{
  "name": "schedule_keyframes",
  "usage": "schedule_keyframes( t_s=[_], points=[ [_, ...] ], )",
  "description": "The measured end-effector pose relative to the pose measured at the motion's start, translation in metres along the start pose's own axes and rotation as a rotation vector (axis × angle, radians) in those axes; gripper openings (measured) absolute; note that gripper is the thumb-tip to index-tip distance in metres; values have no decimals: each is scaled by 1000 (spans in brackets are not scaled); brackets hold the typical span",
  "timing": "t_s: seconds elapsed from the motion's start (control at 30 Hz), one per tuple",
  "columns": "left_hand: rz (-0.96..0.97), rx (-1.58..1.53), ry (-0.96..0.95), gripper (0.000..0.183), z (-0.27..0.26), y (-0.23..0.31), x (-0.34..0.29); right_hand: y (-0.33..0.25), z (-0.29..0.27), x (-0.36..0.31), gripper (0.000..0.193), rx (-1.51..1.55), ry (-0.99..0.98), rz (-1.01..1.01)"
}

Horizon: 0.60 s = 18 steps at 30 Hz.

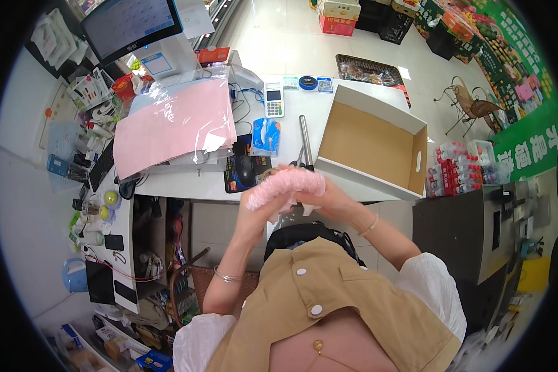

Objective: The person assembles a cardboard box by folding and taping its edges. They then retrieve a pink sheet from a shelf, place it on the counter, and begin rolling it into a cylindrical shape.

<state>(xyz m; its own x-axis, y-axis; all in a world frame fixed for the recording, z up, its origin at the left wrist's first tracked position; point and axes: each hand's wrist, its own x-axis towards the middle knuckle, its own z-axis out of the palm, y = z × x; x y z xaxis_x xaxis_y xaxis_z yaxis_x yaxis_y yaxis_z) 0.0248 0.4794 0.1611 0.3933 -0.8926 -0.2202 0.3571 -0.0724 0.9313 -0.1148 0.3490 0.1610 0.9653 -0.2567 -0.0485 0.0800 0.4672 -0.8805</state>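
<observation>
Both of my hands are closed on a pink ruffled bundle (288,185), gathered into crinkled folds and bent in an arc, just off the front edge of the desk. My left hand (254,216) grips its left end. At the other end, my right hand (333,201) holds it from below, and the fingers are partly covered by the folds. A small pale piece hangs under the bundle. Right beyond it lie a silver rod (305,139) and what looks like scissors, partly hidden. Pink sheets (173,127) in clear wrap rest on the desk to the left.
An open white cardboard box (372,139) stands on the desk at right. Toward the middle are a card terminal (274,100), a blue tissue pack (266,136) and a mouse (246,170). A monitor (132,28) rises at the far left. Bottled drinks (454,170) stand at right.
</observation>
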Motion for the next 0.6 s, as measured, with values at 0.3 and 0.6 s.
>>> schedule_keyframes(
  t_s=[0.3,0.6],
  points=[
    [15,51,-32,21,-2,-19,-9,27,24,-7,34,-292,300,-195],
    [544,140,617,30,24,-9,-24,43,-11,-9,27,-201,509,-201]
  ],
)
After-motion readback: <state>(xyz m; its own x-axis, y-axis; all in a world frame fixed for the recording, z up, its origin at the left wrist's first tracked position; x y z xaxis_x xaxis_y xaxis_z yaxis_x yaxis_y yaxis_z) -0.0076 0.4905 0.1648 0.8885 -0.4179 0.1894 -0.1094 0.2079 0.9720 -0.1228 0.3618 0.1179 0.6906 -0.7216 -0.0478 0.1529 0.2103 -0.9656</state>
